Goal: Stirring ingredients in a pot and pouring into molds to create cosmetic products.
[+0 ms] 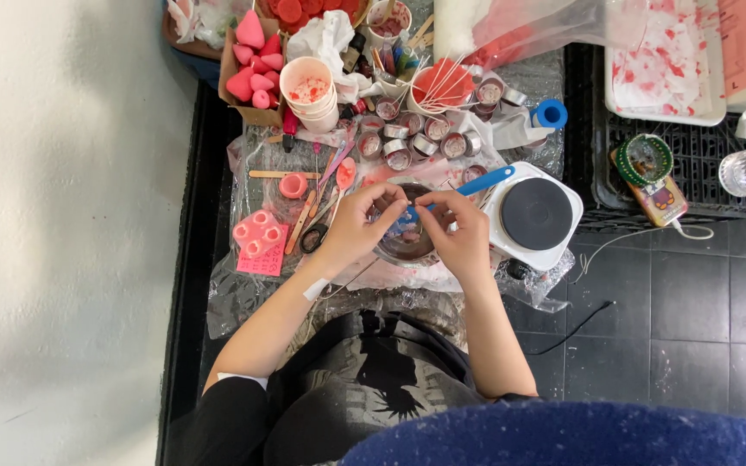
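Observation:
My left hand [357, 226] and my right hand [459, 233] meet over a small metal pot [407, 246] with a blue handle [485, 181]. The fingertips of both hands pinch something small and thin between them above the pot; I cannot tell what it is. The pot stands on a plastic sheet [243, 293] spread over a low surface, right beside a white electric hotplate [535, 214].
Several small metal tins [407, 142] lie behind the pot. A pink silicone mould [257, 231], scissors [313, 238], wooden sticks, stacked paper cups [308, 91] and a box of pink cone shapes [252, 65] crowd the left. A white tray [666, 69] and a phone [660, 197] sit right.

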